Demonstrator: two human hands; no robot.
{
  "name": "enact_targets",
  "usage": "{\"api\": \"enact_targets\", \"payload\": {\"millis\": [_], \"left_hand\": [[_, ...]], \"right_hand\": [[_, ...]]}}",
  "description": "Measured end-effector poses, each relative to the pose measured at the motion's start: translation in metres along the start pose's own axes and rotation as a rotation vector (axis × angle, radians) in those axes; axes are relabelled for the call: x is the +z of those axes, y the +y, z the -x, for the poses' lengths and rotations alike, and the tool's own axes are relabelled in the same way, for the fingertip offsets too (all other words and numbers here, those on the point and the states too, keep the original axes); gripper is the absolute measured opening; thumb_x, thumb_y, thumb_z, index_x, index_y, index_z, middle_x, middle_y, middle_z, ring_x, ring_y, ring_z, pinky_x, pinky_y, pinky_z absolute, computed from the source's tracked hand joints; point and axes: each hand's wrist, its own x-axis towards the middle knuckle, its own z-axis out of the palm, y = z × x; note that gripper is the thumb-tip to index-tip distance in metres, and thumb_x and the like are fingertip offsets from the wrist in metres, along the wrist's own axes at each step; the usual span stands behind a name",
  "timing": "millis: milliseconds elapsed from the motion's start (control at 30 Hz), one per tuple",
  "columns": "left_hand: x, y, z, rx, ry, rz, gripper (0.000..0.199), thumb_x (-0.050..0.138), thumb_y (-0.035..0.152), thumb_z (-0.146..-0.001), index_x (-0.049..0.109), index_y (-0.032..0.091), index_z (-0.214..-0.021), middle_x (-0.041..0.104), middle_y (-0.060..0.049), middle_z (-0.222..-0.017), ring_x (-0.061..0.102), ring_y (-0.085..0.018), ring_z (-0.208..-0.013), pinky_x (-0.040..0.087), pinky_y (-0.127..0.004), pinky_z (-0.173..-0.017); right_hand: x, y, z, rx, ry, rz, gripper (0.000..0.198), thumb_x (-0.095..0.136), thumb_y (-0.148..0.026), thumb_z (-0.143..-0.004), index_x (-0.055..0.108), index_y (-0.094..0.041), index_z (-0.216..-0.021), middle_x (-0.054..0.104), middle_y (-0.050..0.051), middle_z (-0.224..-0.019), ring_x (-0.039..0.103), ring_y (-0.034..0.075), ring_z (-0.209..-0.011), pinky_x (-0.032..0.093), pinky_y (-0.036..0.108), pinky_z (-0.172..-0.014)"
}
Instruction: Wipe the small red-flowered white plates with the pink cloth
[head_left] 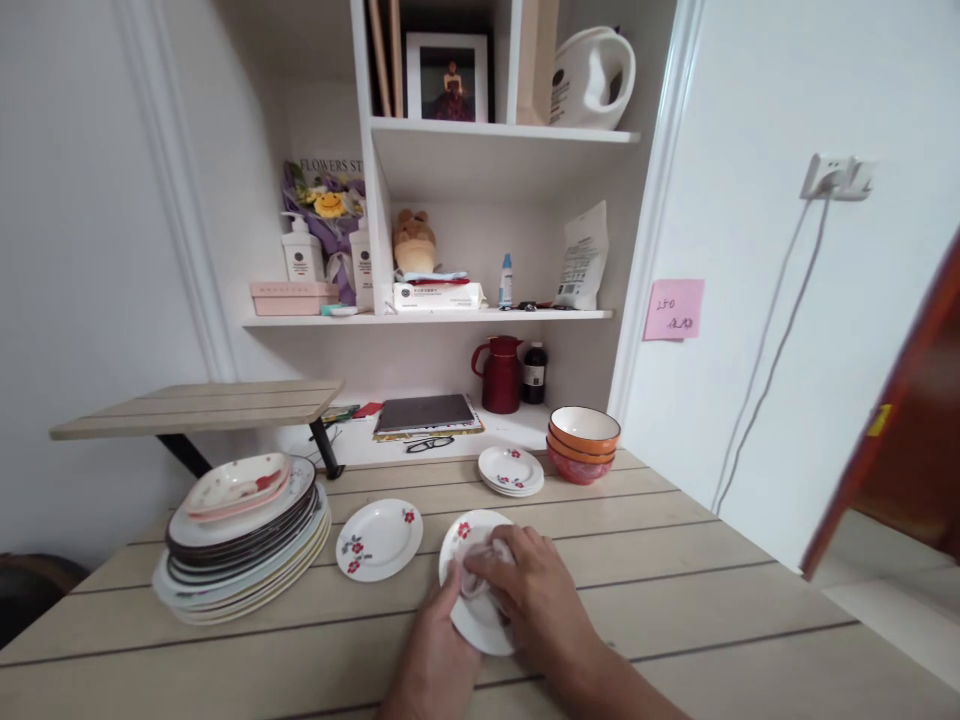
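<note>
A small white plate (486,630) with red flowers is tilted up off the table in front of me. My left hand (442,630) grips its lower left rim, thumb over the edge. In my right hand (529,590) is a bunched pale cloth (478,582), pressed against the plate's face. Part of the cloth is hidden under the fingers. Just left of the held plate lies a similar flowered plate (380,540). Behind it, to the right, stands a short stack of small flowered plates (511,470).
A tall stack of larger plates (244,560) stands at left, topped by pinkish dishes (238,484), near a raised wooden shelf (199,405). Stacked bowls (583,440) sit at back right. Behind are a laptop (425,412), glasses (430,444) and a red jug (501,375).
</note>
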Motion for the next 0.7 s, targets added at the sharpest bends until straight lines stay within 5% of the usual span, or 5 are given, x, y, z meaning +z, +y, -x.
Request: {"api": "enact_targets", "payload": {"millis": [167,400,533,700], "left_hand": [[0.0,-0.003,0.002,-0.033,0.004,0.009,0.04,0.054,0.032,-0.091,0.062,0.019,-0.128,0.073,-0.013,-0.111,0.067,-0.028,-0.108,0.049,-0.043,-0.098],[-0.001,-0.001,0.006,0.034,0.077,0.033,0.035,0.058,0.031,-0.09,0.067,0.015,-0.12,0.073,-0.012,-0.113,0.068,-0.022,-0.104,0.051,-0.033,-0.094],[0.005,-0.001,0.008,0.014,0.05,0.023,0.033,0.055,0.03,-0.091,0.068,0.016,-0.118,0.073,-0.011,-0.113,0.067,-0.024,-0.106,0.05,-0.035,-0.095],[0.007,-0.001,0.009,-0.002,0.026,0.018,0.037,0.058,0.034,-0.091,0.067,0.015,-0.12,0.073,-0.011,-0.109,0.069,-0.023,-0.098,0.051,-0.035,-0.092]], "right_hand": [[0.0,0.0,-0.001,0.11,0.019,0.116,0.036,0.046,-0.033,-0.097,0.061,-0.038,-0.13,0.061,0.011,-0.11,0.056,0.026,-0.098,0.045,0.034,-0.078],[0.012,-0.018,0.009,0.102,-0.071,-0.185,0.052,0.038,-0.023,-0.096,0.037,-0.035,-0.146,0.054,0.01,-0.124,0.062,0.023,-0.099,0.053,0.036,-0.081],[0.011,-0.005,0.008,0.053,0.106,-0.441,0.036,0.04,-0.014,-0.091,0.053,-0.025,-0.123,0.054,0.01,-0.121,0.057,0.02,-0.107,0.049,0.033,-0.094],[0.002,0.001,0.005,0.089,-0.005,-0.364,0.021,0.048,-0.026,-0.094,0.068,-0.025,-0.093,0.055,0.007,-0.113,0.058,0.019,-0.097,0.049,0.03,-0.086]]}}
